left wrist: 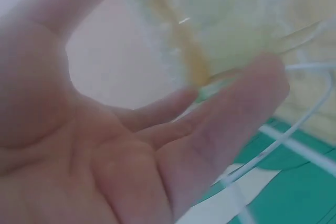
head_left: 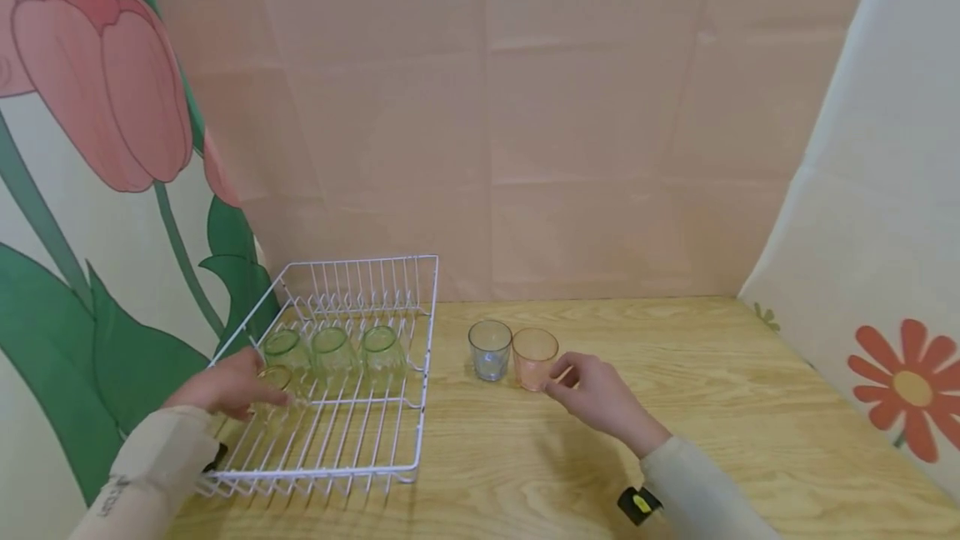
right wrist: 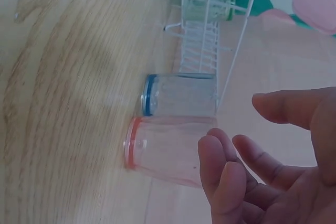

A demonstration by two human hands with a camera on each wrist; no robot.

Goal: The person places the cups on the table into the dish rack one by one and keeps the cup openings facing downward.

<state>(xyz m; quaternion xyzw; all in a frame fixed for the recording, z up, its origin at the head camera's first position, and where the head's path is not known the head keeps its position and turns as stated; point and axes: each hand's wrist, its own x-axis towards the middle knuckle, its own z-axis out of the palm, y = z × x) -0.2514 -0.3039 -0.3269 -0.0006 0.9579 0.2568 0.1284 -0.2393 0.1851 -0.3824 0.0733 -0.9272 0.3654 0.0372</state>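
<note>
My left hand (head_left: 228, 386) is at the left side of the white wire dish rack (head_left: 416, 469), its thumb and fingers round a yellow-tinted glass (head_left: 276, 377) that stands upside down. Seen from the left wrist, the yellow glass (left wrist: 190, 59) is blurred between the thumb and fingertips. Three green glasses (head_left: 381, 348) form a row, base up, just behind it in the rack. On the table, my right hand (head_left: 596, 394) has its loosely bent fingers beside a pink glass (head_left: 534, 361), with the thumb apart from it. A blue glass (head_left: 490, 352) stands upright right beside the pink one.
The rack's tall wire side (head_left: 427, 357) rises between the green glasses and the two glasses on the wooden table (head_left: 480, 457). A pink cloth backdrop (head_left: 525, 148) hangs behind, and printed flower panels (head_left: 105, 98) stand left and right.
</note>
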